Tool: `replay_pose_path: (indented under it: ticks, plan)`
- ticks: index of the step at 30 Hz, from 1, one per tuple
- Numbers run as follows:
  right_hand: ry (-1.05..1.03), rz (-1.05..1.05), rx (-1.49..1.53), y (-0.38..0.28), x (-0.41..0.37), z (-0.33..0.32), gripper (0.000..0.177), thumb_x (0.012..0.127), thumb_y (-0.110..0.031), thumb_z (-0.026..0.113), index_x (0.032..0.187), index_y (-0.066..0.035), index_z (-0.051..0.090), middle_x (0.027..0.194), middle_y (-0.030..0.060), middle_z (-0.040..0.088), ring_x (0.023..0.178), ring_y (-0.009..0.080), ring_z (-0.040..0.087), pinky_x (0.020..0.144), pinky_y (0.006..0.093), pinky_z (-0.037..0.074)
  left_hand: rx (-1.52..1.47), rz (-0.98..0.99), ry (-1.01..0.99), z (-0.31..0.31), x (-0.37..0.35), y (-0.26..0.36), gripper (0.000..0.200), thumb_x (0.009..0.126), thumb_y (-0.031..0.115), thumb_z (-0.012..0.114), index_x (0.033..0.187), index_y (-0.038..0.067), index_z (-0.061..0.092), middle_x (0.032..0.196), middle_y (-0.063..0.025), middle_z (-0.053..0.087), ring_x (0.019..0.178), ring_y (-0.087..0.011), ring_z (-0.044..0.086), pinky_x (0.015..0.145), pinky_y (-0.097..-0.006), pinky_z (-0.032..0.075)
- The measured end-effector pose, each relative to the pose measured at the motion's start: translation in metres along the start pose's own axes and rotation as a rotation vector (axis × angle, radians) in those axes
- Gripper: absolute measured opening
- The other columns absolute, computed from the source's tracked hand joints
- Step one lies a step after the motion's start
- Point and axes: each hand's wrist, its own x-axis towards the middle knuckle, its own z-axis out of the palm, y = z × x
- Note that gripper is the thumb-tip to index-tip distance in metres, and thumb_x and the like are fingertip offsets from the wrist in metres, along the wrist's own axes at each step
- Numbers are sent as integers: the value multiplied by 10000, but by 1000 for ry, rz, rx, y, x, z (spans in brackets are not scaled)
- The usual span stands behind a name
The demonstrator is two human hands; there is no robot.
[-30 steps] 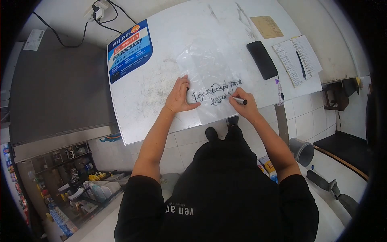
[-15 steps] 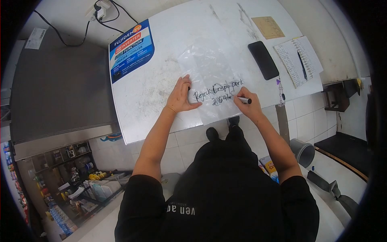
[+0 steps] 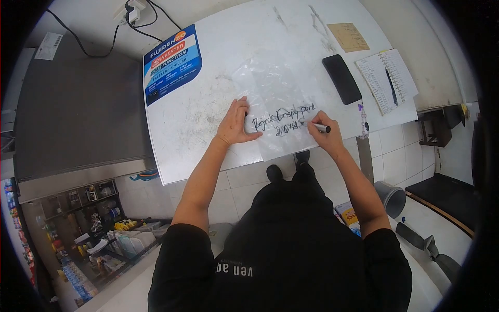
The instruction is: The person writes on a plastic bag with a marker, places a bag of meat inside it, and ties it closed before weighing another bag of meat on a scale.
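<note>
A clear plastic bag [image 3: 273, 86] lies flat on the white freezer lid [image 3: 192, 135]. Black handwriting across its lower part reads roughly "Reject Crispy pork", with a number beginning 2.644 beneath. My left hand [image 3: 236, 124] rests on the bag's left edge, thumb and fingers spread apart. At the right end of the number, my right hand [image 3: 328, 136] grips a black marker [image 3: 322, 128] between thumb and fingers. The marker's tip is near the last figure, partly hidden by the fingers.
To the right lie a black phone [image 3: 341, 79], a spiral notebook [image 3: 382, 83] with a pen [image 3: 391, 86] on it, a brown paper [image 3: 348, 37] and a beaded strap [image 3: 363, 120]. A blue label [image 3: 172, 65] marks the lid's left side. A grey bin [image 3: 390, 199] stands below right.
My right hand has moved slightly right with the marker, and the last figures of the number show more clearly. My left hand stays in place on the bag.
</note>
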Motion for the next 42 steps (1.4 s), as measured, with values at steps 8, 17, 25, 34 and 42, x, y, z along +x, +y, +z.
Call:
replay_pose_path:
  ticks: [8, 17, 25, 34, 42]
  plan:
    - [-30, 20, -109, -4, -1, -3, 225, 818, -119, 699, 791, -13, 501, 648, 125, 580, 590, 196, 555, 611, 310, 454, 17, 9, 8, 1, 0, 0, 748, 604, 392, 862, 1075, 31, 405, 1163, -187, 472, 1295, -424, 433, 1139, -558, 284]
    - [-94, -56, -89, -6, -11, 3, 204, 813, -95, 711, 796, -22, 522, 646, 93, 592, 590, 154, 539, 606, 272, 437, 7, -27, 6, -1, 0, 2, 715, 630, 359, 854, 1082, 42, 400, 1220, -209, 460, 1314, -429, 412, 1136, -525, 297]
    - [-257, 170, 418, -82, 35, -12, 189, 871, -133, 719, 904, -7, 583, 772, 62, 649, 670, 112, 615, 538, 239, 485, -52, -205, 176, -13, 21, 26, 150, 911, -2, 501, 1044, 44, 449, 1286, -182, 459, 1402, -440, 291, 1161, -582, 131]
    - [-344, 182, 465, -81, 66, -22, 197, 930, -151, 643, 981, 39, 644, 819, 118, 675, 700, 142, 663, 607, 272, 562, -186, -191, -40, -15, 69, 75, 157, 909, 29, 591, 1059, 50, 548, 1060, -142, 570, 1115, -329, 559, 1099, -476, 334]
    - [-393, 223, 466, -53, 80, -47, 169, 921, -153, 649, 959, 12, 653, 825, 87, 672, 728, 110, 656, 616, 243, 555, -354, -104, -40, 5, 101, 99, 309, 896, 29, 616, 1195, 28, 540, 1011, -157, 567, 933, -335, 571, 846, -392, 469]
